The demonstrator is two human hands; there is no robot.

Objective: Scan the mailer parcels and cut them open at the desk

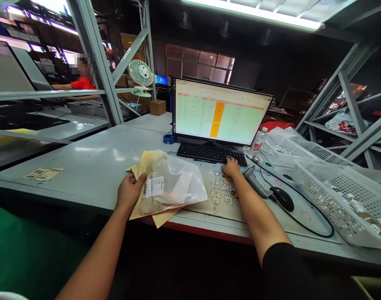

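Observation:
My left hand (130,192) is closed on the left edge of a clear plastic bag (190,183) at the desk's front edge. The bag bears a white barcode label (153,187). Pale yellow paper or packaging (151,164) shows with the bag, and one corner sticks out below it. Something whitish lies inside, too blurred by the plastic to name. My right hand (232,166) rests on the right end of a black keyboard (205,152), its fingers apart over the keys. Just right of that forearm lies a grey barcode scanner (255,182).
A monitor (221,110) showing a spreadsheet stands behind the keyboard. A black mouse (282,199) and a cable lie on the desk mat. White perforated baskets (343,200) and a bottle (259,141) line the right. Printed cards (43,173) lie left; beyond the frame sits a person in red (84,83).

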